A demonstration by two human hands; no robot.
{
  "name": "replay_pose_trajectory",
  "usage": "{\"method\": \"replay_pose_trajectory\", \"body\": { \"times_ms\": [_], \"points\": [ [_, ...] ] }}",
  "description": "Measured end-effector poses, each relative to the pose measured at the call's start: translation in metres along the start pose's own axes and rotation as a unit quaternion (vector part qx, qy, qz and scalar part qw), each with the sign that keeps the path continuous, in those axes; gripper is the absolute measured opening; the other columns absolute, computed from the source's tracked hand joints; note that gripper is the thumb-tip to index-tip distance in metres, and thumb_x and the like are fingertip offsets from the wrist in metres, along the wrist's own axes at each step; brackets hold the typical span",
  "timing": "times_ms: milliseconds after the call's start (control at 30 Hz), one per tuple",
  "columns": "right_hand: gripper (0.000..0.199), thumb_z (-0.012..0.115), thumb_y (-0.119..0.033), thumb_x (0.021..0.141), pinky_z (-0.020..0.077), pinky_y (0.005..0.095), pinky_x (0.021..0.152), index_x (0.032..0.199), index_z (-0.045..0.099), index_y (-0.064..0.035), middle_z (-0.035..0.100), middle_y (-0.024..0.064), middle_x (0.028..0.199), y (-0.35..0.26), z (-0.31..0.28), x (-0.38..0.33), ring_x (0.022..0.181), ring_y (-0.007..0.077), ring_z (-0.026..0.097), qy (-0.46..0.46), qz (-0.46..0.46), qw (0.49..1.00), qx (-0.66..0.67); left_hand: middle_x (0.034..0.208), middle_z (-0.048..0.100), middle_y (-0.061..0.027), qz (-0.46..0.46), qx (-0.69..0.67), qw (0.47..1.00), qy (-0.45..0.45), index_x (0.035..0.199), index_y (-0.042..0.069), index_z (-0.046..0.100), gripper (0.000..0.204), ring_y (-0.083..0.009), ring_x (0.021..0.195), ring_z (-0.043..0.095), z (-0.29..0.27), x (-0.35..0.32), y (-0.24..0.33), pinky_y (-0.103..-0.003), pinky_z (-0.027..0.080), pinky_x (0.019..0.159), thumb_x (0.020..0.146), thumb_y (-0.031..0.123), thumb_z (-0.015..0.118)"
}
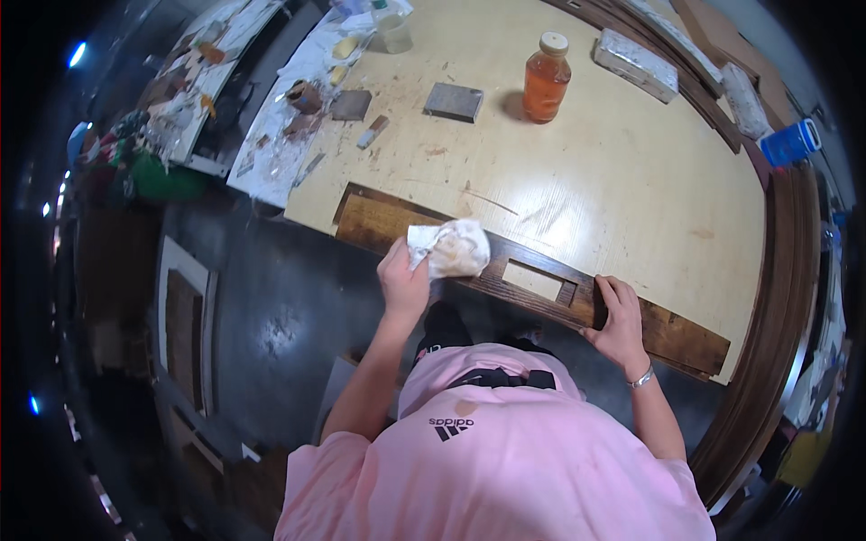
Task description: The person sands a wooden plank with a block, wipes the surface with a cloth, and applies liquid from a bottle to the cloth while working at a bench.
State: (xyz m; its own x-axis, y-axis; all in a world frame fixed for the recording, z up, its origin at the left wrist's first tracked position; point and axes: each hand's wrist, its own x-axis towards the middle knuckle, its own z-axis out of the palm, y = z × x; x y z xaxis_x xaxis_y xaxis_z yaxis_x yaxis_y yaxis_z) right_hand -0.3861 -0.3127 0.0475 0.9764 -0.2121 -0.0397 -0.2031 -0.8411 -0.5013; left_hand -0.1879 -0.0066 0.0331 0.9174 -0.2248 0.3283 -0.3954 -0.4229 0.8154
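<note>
A long, dark brown wooden board (681, 338) lies along the near edge of the table. It has a rectangular cutout right of its middle, through which the pale tabletop shows. My left hand (404, 281) is closed on a crumpled white cloth (462, 250) with brownish stains. The cloth rests over the board, left of the cutout, and hides part of it. To the right of the cutout, my right hand (619, 317) grips the board, fingers over its top and thumb at the near edge.
On the pale table (658, 180) stand a capped jar of amber liquid (547, 79) and a grey block (454, 102). A wrapped white block (636, 65) lies farther right. Stained paper (271, 158) covers the left side, with a clear plastic cup (392, 32). Long brown boards (783, 270) line the right.
</note>
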Motion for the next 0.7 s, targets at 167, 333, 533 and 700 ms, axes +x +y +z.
{"method": "replay_pose_trajectory", "body": {
  "times_ms": [167, 333, 533, 700],
  "points": [
    [0.066, 0.081, -0.01, 0.064, 0.0425, 0.0438, 0.104, 0.125, 0.059, -0.0002, 0.056, 0.0176, 0.124, -0.058, 0.003, 0.048, 0.117, 0.0375, 0.052, 0.05, 0.087, 0.993, 0.063, 0.089, 0.066, -0.0177, 0.108, 0.05, 0.989, -0.091, 0.109, 0.001, 0.067, 0.03, -0.0398, 0.079, 0.065, -0.027, 0.036, -0.047, -0.046, 0.052, 0.068, 0.079, 0.006, 0.066],
    [0.025, 0.069, -0.019, 0.081, 0.055, 0.0371, 0.072, 0.093, 0.069, 0.003, 0.07, 0.0181, 0.081, -0.166, 0.072, 0.205, 0.074, 0.0276, 0.07, 0.022, 0.051, 0.974, 0.221, 0.089, 0.064, -0.0142, 0.148, 0.027, 0.951, -0.269, 0.116, 0.005, 0.064, 0.041, -0.0358, 0.078, 0.066, -0.034, 0.056, -0.084, -0.045, 0.054, 0.068, 0.076, 0.014, 0.068],
    [0.044, 0.073, -0.042, 0.077, 0.0533, 0.0424, 0.074, 0.088, 0.066, -0.0004, 0.07, 0.019, 0.083, -0.277, 0.181, 0.363, 0.078, 0.0336, 0.069, -0.003, 0.137, 0.984, 0.116, 0.093, 0.062, -0.0125, 0.18, -0.039, 0.93, -0.317, 0.108, 0.009, 0.063, 0.036, -0.034, 0.08, 0.066, -0.046, 0.06, -0.097, -0.044, 0.055, 0.069, 0.073, 0.013, 0.069],
    [0.037, 0.076, -0.034, 0.076, 0.0556, 0.0379, 0.074, 0.089, 0.065, -0.0015, 0.072, 0.0154, 0.085, -0.284, 0.193, 0.378, 0.083, 0.0275, 0.072, 0.032, 0.207, 0.976, 0.057, 0.099, 0.064, -0.0118, 0.195, -0.078, 0.901, -0.38, 0.105, 0.009, 0.063, 0.033, -0.0327, 0.085, 0.067, -0.053, 0.068, -0.106, -0.044, 0.057, 0.072, 0.072, 0.012, 0.068]
  ]
}}
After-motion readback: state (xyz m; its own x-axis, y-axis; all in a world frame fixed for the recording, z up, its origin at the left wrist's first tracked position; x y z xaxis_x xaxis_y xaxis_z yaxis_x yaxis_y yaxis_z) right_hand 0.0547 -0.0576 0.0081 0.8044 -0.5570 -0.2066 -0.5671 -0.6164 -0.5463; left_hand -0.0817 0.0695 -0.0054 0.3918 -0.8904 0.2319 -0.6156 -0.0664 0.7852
